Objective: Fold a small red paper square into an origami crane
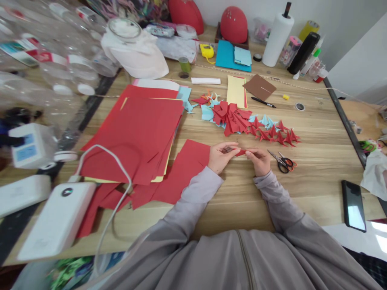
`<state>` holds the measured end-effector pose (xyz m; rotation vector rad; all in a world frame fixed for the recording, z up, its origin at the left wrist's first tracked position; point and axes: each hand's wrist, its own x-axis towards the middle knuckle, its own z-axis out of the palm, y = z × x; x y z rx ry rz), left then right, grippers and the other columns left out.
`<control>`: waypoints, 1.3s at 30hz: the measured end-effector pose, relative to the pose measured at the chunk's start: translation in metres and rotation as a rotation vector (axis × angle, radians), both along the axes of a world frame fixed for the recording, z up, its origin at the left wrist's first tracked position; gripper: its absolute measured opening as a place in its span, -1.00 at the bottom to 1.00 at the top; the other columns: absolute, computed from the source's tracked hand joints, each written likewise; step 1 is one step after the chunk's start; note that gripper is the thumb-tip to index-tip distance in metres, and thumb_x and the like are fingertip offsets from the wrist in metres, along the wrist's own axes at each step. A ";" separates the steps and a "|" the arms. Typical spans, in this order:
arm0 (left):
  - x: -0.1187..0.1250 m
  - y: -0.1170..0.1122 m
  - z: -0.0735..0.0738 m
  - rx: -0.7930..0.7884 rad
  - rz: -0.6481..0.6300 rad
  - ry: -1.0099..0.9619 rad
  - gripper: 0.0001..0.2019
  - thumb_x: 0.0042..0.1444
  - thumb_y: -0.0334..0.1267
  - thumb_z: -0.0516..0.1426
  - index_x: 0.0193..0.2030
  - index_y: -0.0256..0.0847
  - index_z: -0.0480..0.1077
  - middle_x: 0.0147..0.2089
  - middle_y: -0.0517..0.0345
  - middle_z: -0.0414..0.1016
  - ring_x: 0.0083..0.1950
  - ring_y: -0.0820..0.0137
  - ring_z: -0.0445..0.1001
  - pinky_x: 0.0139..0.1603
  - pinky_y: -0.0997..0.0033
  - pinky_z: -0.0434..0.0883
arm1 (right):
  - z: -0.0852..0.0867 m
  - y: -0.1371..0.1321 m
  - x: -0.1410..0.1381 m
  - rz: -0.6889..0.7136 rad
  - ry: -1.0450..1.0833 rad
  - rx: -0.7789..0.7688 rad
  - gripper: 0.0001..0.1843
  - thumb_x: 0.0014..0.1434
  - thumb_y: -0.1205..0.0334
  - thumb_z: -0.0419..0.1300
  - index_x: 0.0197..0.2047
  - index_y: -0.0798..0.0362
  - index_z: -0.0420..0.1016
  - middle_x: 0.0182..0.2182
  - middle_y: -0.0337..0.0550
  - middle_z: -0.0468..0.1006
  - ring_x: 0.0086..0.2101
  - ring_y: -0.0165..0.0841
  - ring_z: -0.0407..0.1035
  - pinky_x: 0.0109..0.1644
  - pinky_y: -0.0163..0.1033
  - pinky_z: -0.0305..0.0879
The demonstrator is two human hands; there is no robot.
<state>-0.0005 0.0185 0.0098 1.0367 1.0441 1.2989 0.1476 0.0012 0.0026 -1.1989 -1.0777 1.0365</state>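
Between both hands is a small folded piece of red paper [241, 152], held just above the wooden table. My left hand [222, 156] pinches its left end between thumb and fingers. The right end is gripped by my right hand [259, 159], fingertips closed. Part of the paper is hidden by the fingers. Beyond the hands lies a heap of folded red paper pieces [231, 117], with red paper cranes [273, 131] and light blue cranes [266, 121] trailing to its right. Two pairs of scissors [283, 164] rest beside my right hand.
Red paper sheets [145, 133] are stacked at left, with loose red sheets [184, 173] nearer me. A white power bank [57, 221] with a cable [121, 169] sits front left. Plastic bottles [54, 60] crowd the far left. A phone [353, 205] lies at right.
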 end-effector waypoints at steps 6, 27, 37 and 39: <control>0.001 0.000 0.000 -0.020 -0.032 -0.009 -0.73 -0.27 -0.26 0.37 -0.35 -0.25 0.55 -0.42 0.09 0.61 -0.38 0.39 0.55 -0.23 0.34 0.51 | 0.001 -0.002 0.000 0.038 -0.031 0.040 -0.79 -0.13 0.02 0.40 -0.50 -0.04 0.59 -0.48 -0.21 0.58 -0.41 -0.36 0.42 -0.26 -0.19 0.34; 0.000 0.003 -0.005 -0.078 0.025 -0.074 -0.67 -0.29 -0.18 0.39 -0.34 -0.26 0.54 -0.42 0.07 0.61 -0.37 0.34 0.58 -0.30 0.38 0.50 | -0.005 0.001 0.002 0.030 0.077 0.047 -0.84 -0.15 0.12 0.42 -0.51 -0.02 0.57 -0.52 -0.26 0.53 -0.46 -0.41 0.36 -0.34 -0.24 0.28; 0.001 -0.002 0.000 -0.031 -0.116 -0.040 -0.69 -0.25 -0.22 0.38 -0.32 -0.28 0.53 -0.38 0.04 0.62 -0.38 0.35 0.58 -0.24 0.32 0.53 | 0.003 -0.002 0.001 0.120 -0.013 0.071 -0.85 -0.05 0.13 0.37 -0.51 -0.01 0.57 -0.53 -0.23 0.55 -0.44 -0.38 0.42 -0.26 -0.21 0.32; 0.001 -0.003 0.002 -0.026 -0.123 -0.031 -0.68 -0.26 -0.20 0.38 -0.32 -0.29 0.53 -0.38 0.03 0.62 -0.37 0.34 0.58 -0.25 0.31 0.53 | 0.003 -0.002 0.001 0.137 -0.013 0.084 -0.86 -0.03 0.13 0.36 -0.50 -0.01 0.56 -0.53 -0.24 0.55 -0.43 -0.38 0.42 -0.25 -0.21 0.33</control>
